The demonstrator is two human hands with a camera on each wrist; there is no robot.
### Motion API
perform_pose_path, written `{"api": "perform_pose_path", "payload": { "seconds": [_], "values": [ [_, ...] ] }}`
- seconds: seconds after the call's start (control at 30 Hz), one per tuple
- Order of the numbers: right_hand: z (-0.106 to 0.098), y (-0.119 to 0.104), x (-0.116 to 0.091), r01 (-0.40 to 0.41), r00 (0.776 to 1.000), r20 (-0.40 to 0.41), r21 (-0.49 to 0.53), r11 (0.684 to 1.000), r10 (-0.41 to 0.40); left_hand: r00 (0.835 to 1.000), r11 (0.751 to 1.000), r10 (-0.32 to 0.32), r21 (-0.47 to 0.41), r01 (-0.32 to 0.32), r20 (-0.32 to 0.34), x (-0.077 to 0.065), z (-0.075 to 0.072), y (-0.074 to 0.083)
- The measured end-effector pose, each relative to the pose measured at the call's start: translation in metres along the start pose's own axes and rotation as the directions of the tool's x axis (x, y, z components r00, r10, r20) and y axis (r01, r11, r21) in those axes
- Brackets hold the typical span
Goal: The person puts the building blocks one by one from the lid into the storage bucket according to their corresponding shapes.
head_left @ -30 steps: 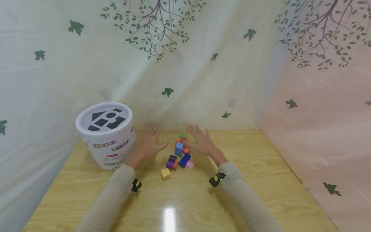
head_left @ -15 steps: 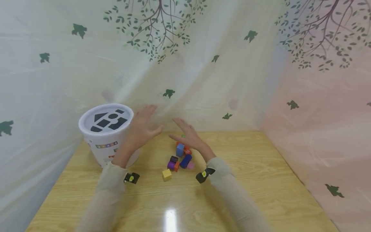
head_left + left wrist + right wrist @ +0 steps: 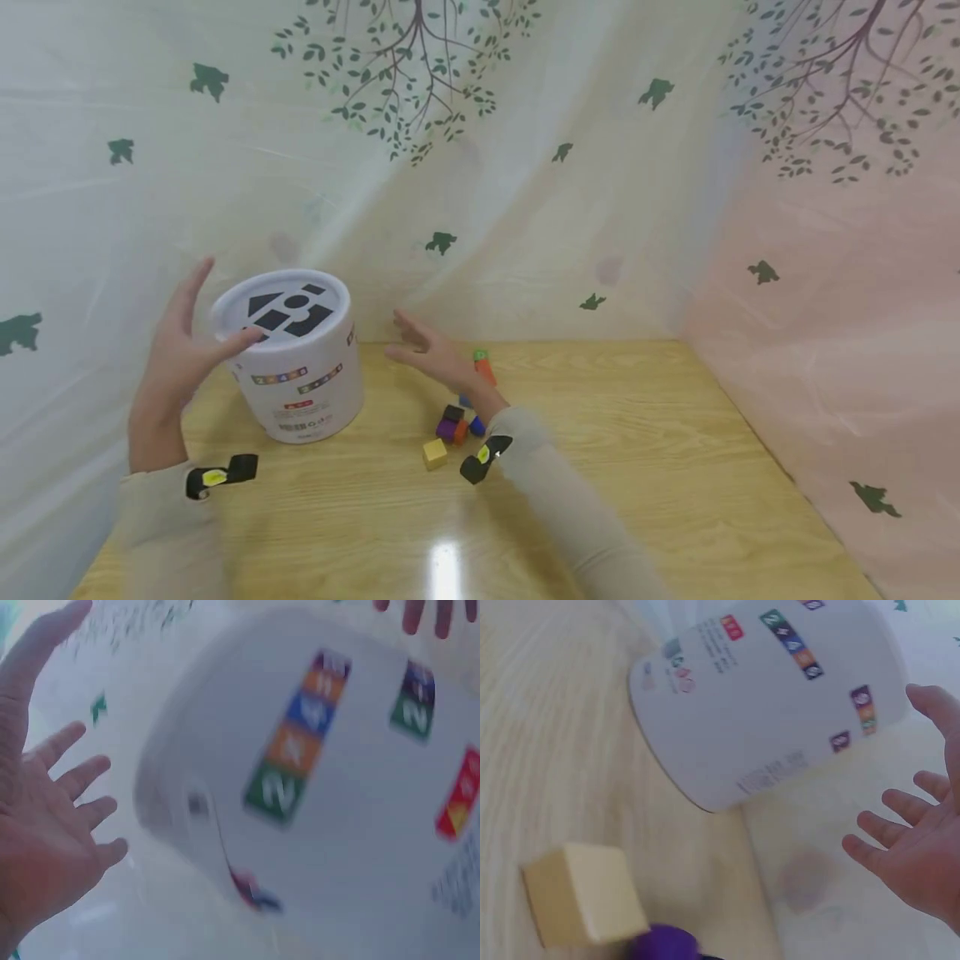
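Observation:
A white lidded bucket (image 3: 315, 392) stands at the left back of the table, its lid marked with black shapes. My left hand (image 3: 176, 358) is at its left side, fingers spread, thumb overlapping the lid's rim in the head view. A gap shows between that hand (image 3: 52, 825) and the bucket (image 3: 330, 847) in the left wrist view. To the bucket's right, my right hand (image 3: 431, 354) holds nothing, its fingers pointing toward the bucket. In the right wrist view the hand (image 3: 922, 840) has its palm turned to the bucket (image 3: 757, 705), apart from it.
Several toy blocks lie mid-table: a yellow block (image 3: 435, 454), a purple block (image 3: 446, 430), and a green block (image 3: 481, 356) near the back. My right forearm hides part of the pile. Behind the wooden table (image 3: 675, 467) hangs a curtain (image 3: 525, 233) printed with leaves.
Both hands have moved left from over the blocks. The left hand passed to the bucket's far left side; the right hand came toward its right side. The bucket and blocks stayed put.

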State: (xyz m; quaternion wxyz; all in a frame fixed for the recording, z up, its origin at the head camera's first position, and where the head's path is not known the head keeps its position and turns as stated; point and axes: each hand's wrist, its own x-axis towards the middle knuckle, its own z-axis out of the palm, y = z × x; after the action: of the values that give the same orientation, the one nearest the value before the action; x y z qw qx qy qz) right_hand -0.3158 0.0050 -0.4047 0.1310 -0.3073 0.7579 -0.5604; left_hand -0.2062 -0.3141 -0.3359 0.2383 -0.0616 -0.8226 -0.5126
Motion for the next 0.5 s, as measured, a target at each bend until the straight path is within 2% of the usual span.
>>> {"api": "perform_pose_path", "payload": {
  "seconds": [0.1, 0.17, 0.23, 0.37, 0.5],
  "values": [
    [0.011, 0.007, 0.005, -0.004, 1.0, -0.004, 0.064, 0.998, 0.005, 0.999, 0.989, -0.018, -0.146, 0.024, 0.038, -0.009, -0.016, -0.038],
    [0.018, 0.013, 0.009, -0.011, 1.0, -0.007, 0.103, 0.995, 0.012, 0.995, 0.966, -0.04, -0.252, 0.062, 0.09, -0.016, -0.022, -0.064],
    [0.025, 0.017, 0.012, -0.026, 1.0, -0.008, 0.13, 0.991, 0.027, 0.987, 0.932, -0.054, -0.347, 0.104, 0.151, -0.023, -0.025, -0.088],
    [0.037, 0.023, 0.017, -0.065, 0.998, -0.011, 0.174, 0.983, 0.068, 0.964, 0.877, -0.056, -0.449, 0.172, 0.261, -0.033, -0.026, -0.124],
    [0.045, 0.027, 0.021, -0.063, 0.997, -0.019, 0.205, 0.977, 0.068, 0.946, 0.865, -0.075, -0.451, 0.219, 0.317, -0.038, -0.021, -0.148]
  ]
}}
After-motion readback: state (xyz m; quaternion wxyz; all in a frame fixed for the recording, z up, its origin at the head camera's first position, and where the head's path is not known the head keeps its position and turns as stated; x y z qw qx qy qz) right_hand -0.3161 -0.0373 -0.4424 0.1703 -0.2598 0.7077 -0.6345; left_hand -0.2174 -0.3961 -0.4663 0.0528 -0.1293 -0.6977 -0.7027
